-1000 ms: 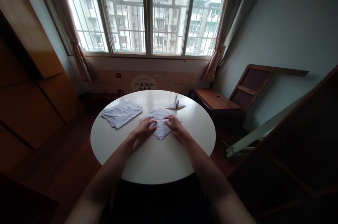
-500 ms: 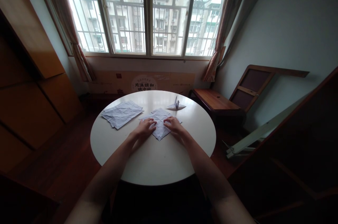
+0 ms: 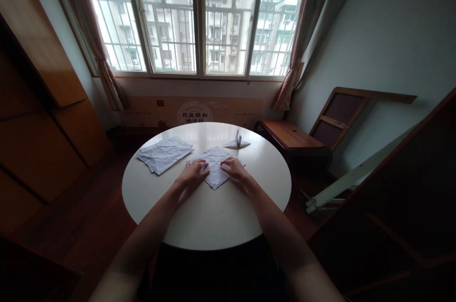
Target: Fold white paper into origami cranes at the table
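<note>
A creased square sheet of paper (image 3: 215, 178) lies on the round white table (image 3: 210, 226), one corner pointing toward me. My left hand (image 3: 196, 170) is on its left side, fingers bent and closed against the paper. On the right side, my right hand (image 3: 233, 167) presses the sheet in the same way, thumb turned inward. Between the hands the middle of the sheet shows crossing fold lines. The outer corners are partly hidden under my hands. Just beyond my right hand stands a folded paper crane (image 3: 238, 141).
A stack of crumpled paper sheets (image 3: 164, 154) lies on the table's left side. Behind the table a printed cardboard box (image 3: 231, 108) rests below the window. To the right are a low wooden bench (image 3: 292, 134) and a leaning folded frame (image 3: 335, 193).
My left hand has shifted very slightly to the left on the sheet. My right hand, the crane and the stack stay where they were.
</note>
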The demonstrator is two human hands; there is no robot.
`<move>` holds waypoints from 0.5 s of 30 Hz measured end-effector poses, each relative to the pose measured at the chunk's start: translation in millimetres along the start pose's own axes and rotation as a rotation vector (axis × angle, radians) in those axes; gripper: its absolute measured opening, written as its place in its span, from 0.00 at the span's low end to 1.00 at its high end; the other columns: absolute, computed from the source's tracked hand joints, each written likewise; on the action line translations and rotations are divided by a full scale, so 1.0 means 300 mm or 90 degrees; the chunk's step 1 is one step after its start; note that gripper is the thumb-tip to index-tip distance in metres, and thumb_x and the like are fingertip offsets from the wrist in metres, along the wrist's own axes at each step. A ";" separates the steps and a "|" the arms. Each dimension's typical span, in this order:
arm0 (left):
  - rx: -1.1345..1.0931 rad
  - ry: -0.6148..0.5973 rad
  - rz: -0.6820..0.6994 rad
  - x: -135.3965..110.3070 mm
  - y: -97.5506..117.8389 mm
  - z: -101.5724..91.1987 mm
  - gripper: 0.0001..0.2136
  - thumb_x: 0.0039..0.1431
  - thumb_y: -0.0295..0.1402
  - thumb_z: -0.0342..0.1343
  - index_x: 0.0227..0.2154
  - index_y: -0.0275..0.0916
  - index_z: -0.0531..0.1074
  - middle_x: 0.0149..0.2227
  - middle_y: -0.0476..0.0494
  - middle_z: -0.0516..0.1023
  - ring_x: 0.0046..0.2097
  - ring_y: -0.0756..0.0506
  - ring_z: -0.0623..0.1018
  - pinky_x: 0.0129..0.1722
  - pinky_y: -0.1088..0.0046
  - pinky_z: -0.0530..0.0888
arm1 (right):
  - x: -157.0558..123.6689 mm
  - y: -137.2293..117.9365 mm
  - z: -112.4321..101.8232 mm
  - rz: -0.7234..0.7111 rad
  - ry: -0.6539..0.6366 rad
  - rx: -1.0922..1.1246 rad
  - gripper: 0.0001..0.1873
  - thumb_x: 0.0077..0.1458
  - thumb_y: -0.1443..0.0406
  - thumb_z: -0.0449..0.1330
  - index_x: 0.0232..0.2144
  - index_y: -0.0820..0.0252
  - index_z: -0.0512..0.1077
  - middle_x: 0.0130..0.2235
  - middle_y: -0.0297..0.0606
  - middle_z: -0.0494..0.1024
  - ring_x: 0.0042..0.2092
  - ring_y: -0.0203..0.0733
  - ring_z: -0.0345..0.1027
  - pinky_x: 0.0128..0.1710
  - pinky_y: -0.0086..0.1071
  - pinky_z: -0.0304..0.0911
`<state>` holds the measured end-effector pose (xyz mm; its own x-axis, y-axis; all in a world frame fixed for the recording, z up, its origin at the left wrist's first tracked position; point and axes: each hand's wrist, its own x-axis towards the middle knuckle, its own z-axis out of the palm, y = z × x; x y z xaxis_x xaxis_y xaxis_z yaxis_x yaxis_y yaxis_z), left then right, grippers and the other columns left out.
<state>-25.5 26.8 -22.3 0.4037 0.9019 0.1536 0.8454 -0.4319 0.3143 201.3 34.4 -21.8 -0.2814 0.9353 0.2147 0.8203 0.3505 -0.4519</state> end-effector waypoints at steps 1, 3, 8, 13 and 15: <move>0.003 0.010 -0.014 -0.003 0.005 -0.006 0.19 0.60 0.44 0.51 0.51 0.44 0.70 0.58 0.41 0.68 0.60 0.37 0.65 0.62 0.49 0.51 | 0.000 -0.001 0.000 0.005 -0.003 0.001 0.16 0.55 0.58 0.58 0.44 0.55 0.77 0.49 0.41 0.74 0.50 0.46 0.66 0.51 0.36 0.59; 0.015 0.017 -0.042 -0.008 0.013 -0.017 0.18 0.59 0.44 0.51 0.50 0.44 0.71 0.58 0.40 0.68 0.60 0.37 0.66 0.62 0.51 0.53 | 0.000 -0.002 0.000 0.014 -0.007 0.004 0.16 0.55 0.57 0.59 0.44 0.55 0.77 0.49 0.42 0.74 0.51 0.47 0.66 0.51 0.37 0.59; 0.046 0.041 -0.104 -0.006 0.006 -0.022 0.17 0.59 0.44 0.51 0.46 0.42 0.73 0.57 0.37 0.68 0.59 0.35 0.65 0.60 0.45 0.52 | 0.003 0.004 0.003 0.016 -0.008 0.011 0.16 0.54 0.57 0.59 0.44 0.54 0.77 0.50 0.41 0.74 0.51 0.47 0.66 0.51 0.37 0.59; 0.027 0.058 -0.091 -0.001 -0.009 -0.004 0.15 0.61 0.41 0.50 0.46 0.41 0.72 0.57 0.37 0.68 0.60 0.34 0.64 0.60 0.39 0.47 | 0.003 0.005 0.002 0.018 -0.012 0.013 0.16 0.55 0.57 0.58 0.44 0.55 0.77 0.50 0.41 0.73 0.51 0.47 0.65 0.52 0.37 0.59; 0.003 0.057 -0.067 0.001 -0.010 0.004 0.15 0.61 0.38 0.50 0.48 0.43 0.71 0.58 0.38 0.68 0.60 0.36 0.65 0.60 0.39 0.45 | 0.001 0.002 0.000 0.018 -0.013 0.011 0.16 0.55 0.57 0.58 0.44 0.55 0.77 0.50 0.41 0.73 0.51 0.48 0.65 0.52 0.38 0.59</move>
<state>-27.3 28.4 -24.3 0.2798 0.9382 0.2036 0.8833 -0.3347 0.3283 201.7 34.9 -21.9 -0.2683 0.9457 0.1837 0.8195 0.3243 -0.4725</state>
